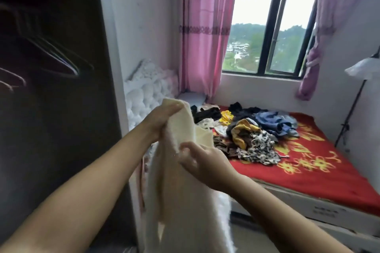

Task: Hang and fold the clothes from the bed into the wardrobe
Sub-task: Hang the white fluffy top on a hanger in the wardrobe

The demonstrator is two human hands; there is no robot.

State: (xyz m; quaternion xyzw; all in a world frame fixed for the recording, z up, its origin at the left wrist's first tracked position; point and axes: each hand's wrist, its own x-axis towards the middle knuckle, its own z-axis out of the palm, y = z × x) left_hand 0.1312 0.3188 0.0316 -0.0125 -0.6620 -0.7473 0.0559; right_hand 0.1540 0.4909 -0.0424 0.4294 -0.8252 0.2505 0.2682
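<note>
Cream garment [181, 181], fuzzy and pale, held up in the air in front of the open wardrobe [51, 109], hanging down in long folds toward the floor. Gripped at its top edge by the left hand [162, 118], fingers curled round a bunch of the cloth, up high and near the white tufted headboard [148, 92]. Pinched lower down and just to the right by the right hand [197, 156], fingers curled into the fabric. Both hands clamped on the same piece, near one another but not touching, the left above the right.

Behind them, on the bed [308, 160] with its red cover and yellow flowers, a loose pile of clothes [250, 129]: black pieces at the back, something blue on the right, yellow and mustard bits in the middle, a black-and-white patterned item in front. Pile well apart from the held garment.

Inside the dark wardrobe on the left, a few hangers [61, 55], blurred, on a rail. Beyond the bed, a window [271, 26] with one pane swung open, pink curtains [205, 26] on either side, green hills and houses outside. At the far right, a lamp stand [353, 104] beside the bed.
</note>
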